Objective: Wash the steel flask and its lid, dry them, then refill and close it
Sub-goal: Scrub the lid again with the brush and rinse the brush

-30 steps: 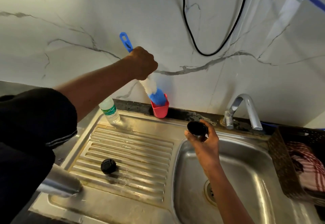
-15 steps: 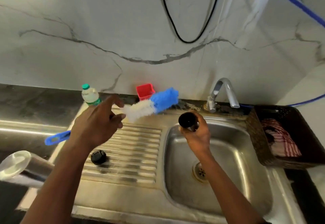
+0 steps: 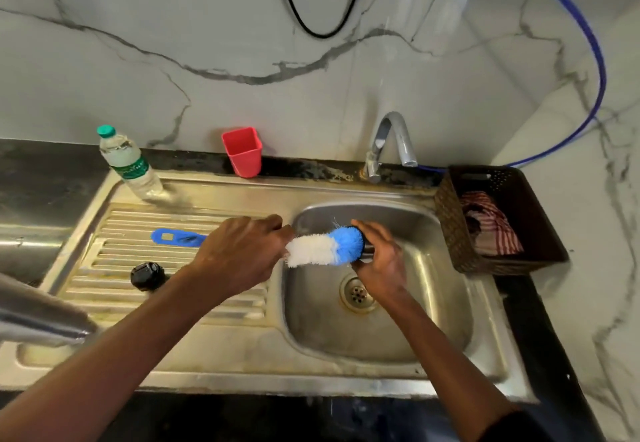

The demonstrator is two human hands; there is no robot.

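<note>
The brush (image 3: 322, 249) is gripped by the left hand (image 3: 239, 251), long axis level, blue tip pointing right against the lid (image 3: 367, 251) held by the right hand (image 3: 381, 261) over the sink (image 3: 346, 377). The flask (image 3: 38, 317) lies far left.

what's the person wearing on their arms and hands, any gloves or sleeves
No gloves: the left hand and right hand are bare, with no ring, watch or bracelet in view. Both forearms are uncovered. A dark sleeve edge shows on the right arm at the bottom.
</note>
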